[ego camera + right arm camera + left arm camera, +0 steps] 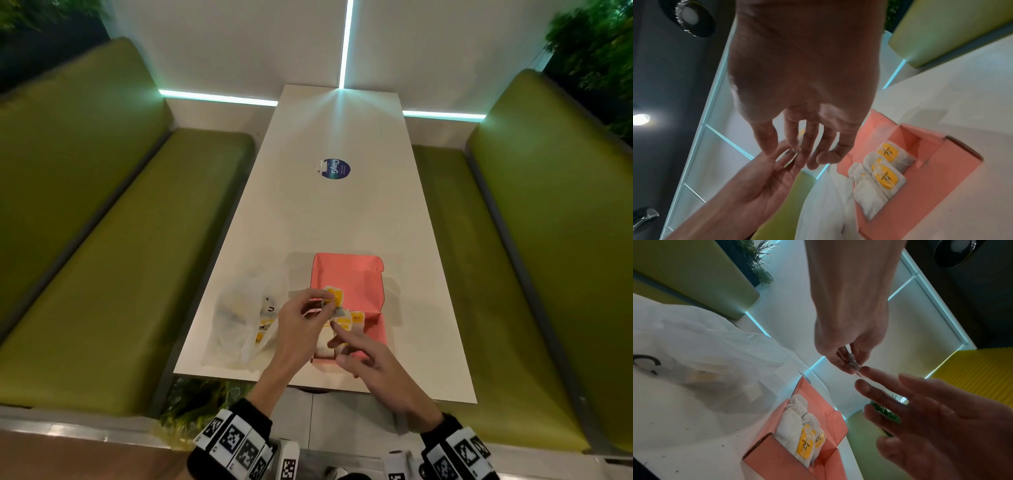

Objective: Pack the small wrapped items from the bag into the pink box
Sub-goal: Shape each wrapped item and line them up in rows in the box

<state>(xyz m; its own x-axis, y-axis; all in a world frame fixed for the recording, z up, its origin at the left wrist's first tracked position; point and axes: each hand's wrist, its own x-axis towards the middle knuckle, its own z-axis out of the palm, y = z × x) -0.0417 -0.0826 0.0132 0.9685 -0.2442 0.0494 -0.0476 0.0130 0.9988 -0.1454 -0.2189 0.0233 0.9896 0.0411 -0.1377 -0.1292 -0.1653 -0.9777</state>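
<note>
A long white desk [329,219] is seen from above, flanked on both sides by green padded benches [113,274]. Near its close end, a crumpled translucent plastic bag [239,318] is laid on the desk, with a few yellow-labelled packets faintly visible through it. Just beside the bag, on its right, a pink box [373,329] is set with its lid [346,270] folded back and open. Several small wrapped items [803,439], white with yellow labels, are packed side by side in the left part of the box.

Above the box's near left part, the left hand [301,325] is raised, and one more wrapped item [334,297] is pinched between its thumb and fingertips. The right hand [373,363] is held just beside it with fingers straight and spread wide, nothing gripped; its index fingertip is brought up to the lower edge of the pinched item, though contact cannot be confirmed.

Farther along the desk, well apart from the box, a round dark blue sticker [334,169] is seen.
</note>
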